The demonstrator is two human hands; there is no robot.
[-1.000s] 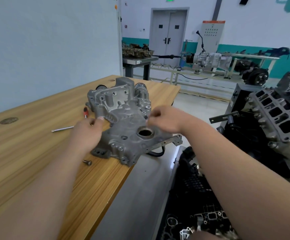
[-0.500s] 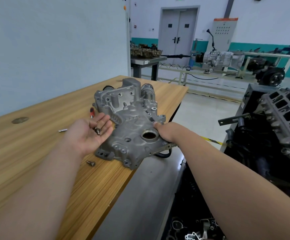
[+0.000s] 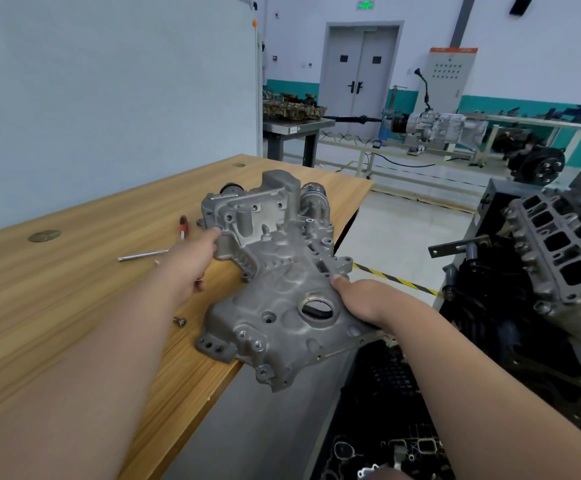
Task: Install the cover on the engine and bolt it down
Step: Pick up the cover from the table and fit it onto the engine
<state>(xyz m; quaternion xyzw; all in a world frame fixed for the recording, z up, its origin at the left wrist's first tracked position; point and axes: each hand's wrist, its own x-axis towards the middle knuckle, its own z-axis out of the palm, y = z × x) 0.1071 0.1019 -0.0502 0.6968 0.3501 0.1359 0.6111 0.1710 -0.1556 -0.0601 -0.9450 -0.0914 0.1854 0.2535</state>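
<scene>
The left hand point(image 3: 192, 266) has flipped onto the cover point(image 3: 278, 296) opposite the right hand point(image 3: 365, 299), so both hands' fingers point(image 3: 213, 234) grip it, likely for lifting.

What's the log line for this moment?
left hand: grips cover top-left | right hand: grips cover right edge | cover: overhangs table, not on engine | bolt: loose on table
</scene>
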